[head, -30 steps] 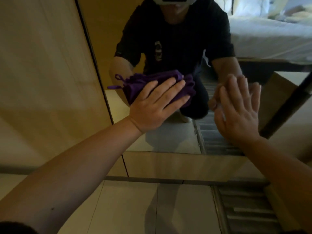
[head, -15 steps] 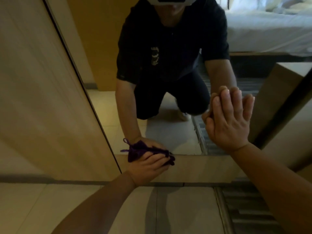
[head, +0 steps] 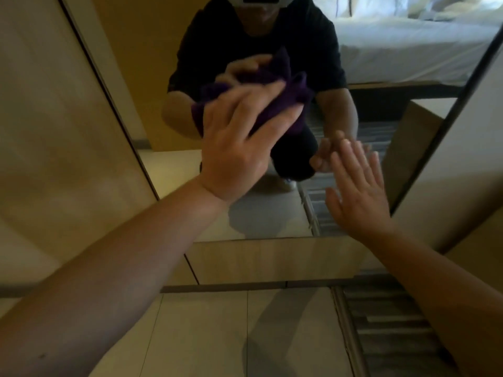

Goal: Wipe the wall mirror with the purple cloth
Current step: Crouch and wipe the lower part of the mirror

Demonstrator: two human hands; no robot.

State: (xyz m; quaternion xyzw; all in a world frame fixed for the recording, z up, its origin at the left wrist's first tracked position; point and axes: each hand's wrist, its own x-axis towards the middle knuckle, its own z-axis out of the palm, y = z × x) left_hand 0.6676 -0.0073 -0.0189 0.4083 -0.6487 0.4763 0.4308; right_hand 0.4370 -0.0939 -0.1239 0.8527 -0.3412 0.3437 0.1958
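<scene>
Wiping underway. Left hand (head: 234, 148) presses bunched purple cloth (head: 283, 104) flat against mirror (head: 174, 170), mid-height. Right hand (head: 359, 191) empty, palm braced on glass. Streaks unreadable, blurred; upper mirror likely still unwiped.

left hand (head: 239, 148) presses purple cloth (head: 288, 102) on wall mirror (head: 272, 213) | right hand (head: 359, 191) flat, seemingly touching glass

Blurred: left hand (head: 239, 137), hiding much of cloth (head: 288, 96). Mirror (head: 272, 213) cut off at top edge.
</scene>
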